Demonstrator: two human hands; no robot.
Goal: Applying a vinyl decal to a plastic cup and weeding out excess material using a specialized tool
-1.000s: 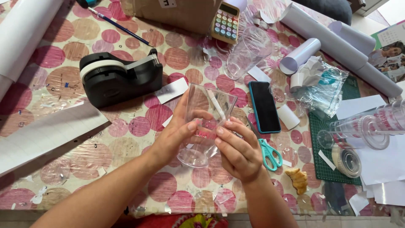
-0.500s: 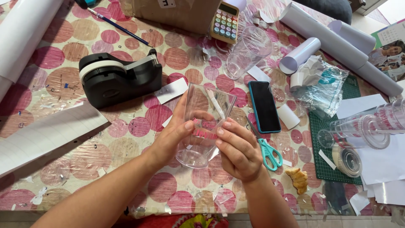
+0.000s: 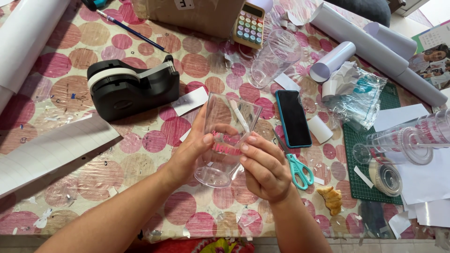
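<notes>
A clear plastic cup (image 3: 229, 117) lies tilted over the table's middle, its base toward me and its mouth pointing away. Pink lettering sits on its side between my thumbs. My left hand (image 3: 190, 157) grips the cup from the left, thumb pressed on the lettering. From the right, my right hand (image 3: 267, 166) holds the same cup, with thumb and fingertips on its wall. A thin white strip shows through the cup near its rim.
A black tape dispenser (image 3: 131, 86) stands to the left, a phone (image 3: 293, 117) and teal scissors (image 3: 297, 168) to the right. Another clear cup (image 3: 274, 58), a calculator (image 3: 249, 26), paper rolls (image 3: 370, 40), stacked cups (image 3: 408, 143) and a green cutting mat (image 3: 363, 182) crowd the far and right side.
The cup has tilted very slightly in my hands and my thumbs have shifted a little on the pink lettering. Everything else on the table is where it was.
</notes>
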